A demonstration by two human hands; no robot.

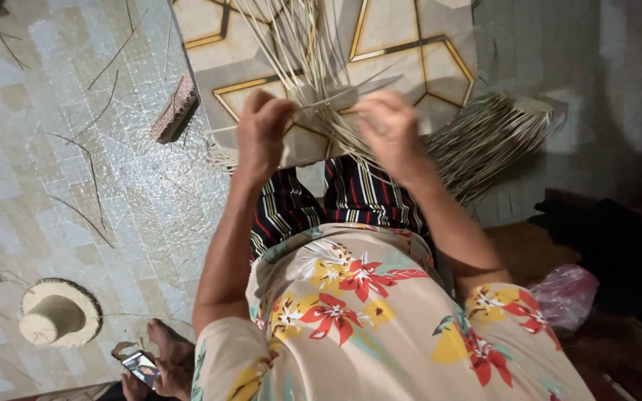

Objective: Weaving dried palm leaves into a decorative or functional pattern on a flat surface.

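Observation:
My left hand pinches thin pale straw strips that fan out over a flat board with gold hexagon lines. My right hand grips other strips of the same woven piece, where the strands cross between the two hands. The board rests on my lap, over a striped cloth. A bundle of loose straw spreads to the right, under my right forearm.
A finished straw hat lies on the tiled floor at lower left, with stray strands scattered around. A brick-like block sits by the board's left edge. Another person's feet and phone show at the bottom. A pink plastic bag lies right.

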